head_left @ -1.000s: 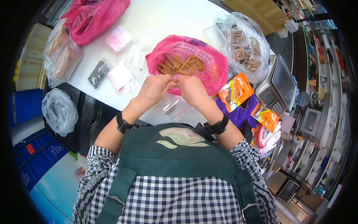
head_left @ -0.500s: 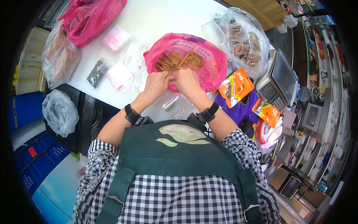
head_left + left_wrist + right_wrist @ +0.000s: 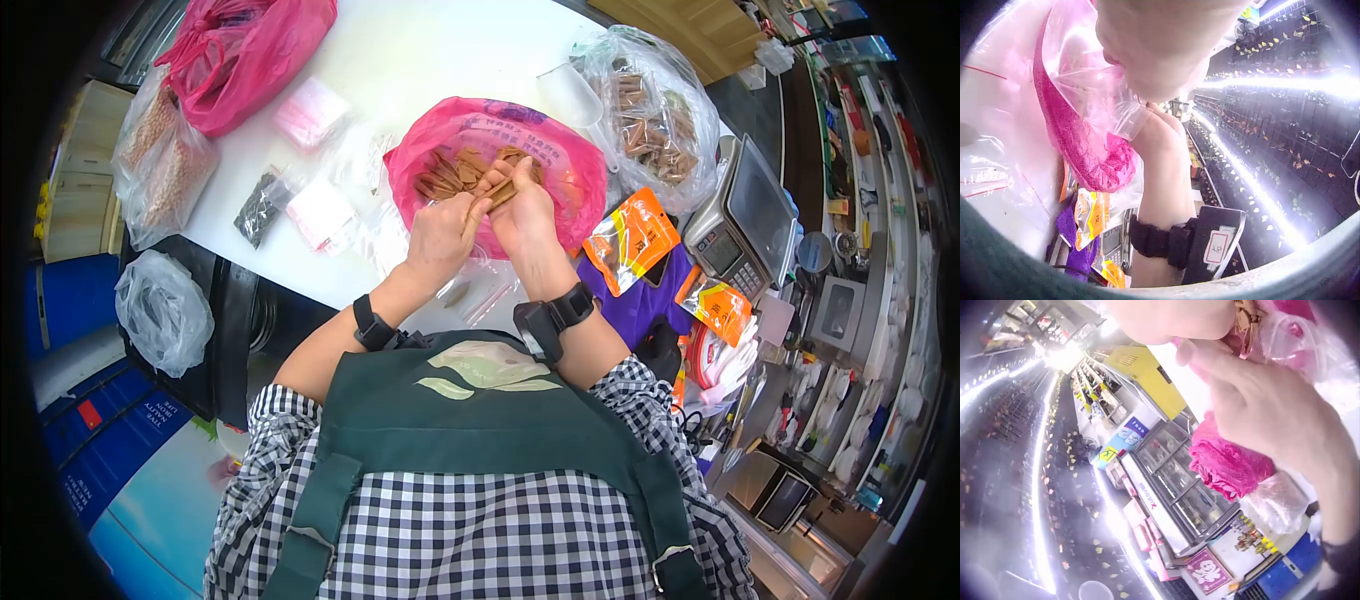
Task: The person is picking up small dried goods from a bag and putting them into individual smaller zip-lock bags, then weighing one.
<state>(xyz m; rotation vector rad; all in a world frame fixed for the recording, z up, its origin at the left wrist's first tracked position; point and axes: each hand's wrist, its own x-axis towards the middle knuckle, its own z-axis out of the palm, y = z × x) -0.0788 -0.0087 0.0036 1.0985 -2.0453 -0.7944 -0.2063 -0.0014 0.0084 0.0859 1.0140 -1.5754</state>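
Here, over one pink bag, the left grip pinches one clear pouch; the right grip pinches brown strips.

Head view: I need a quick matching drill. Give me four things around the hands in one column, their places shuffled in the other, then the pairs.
Things
1. clear zip bag
2. orange pouch
3. weighing scale
4. brown strips

Places
A. heaped in the pink bag
B. pinched in the left hand
C. at the person's far right
D. between the pink bag and the scale

Pairs: 1-B, 2-D, 3-C, 4-A
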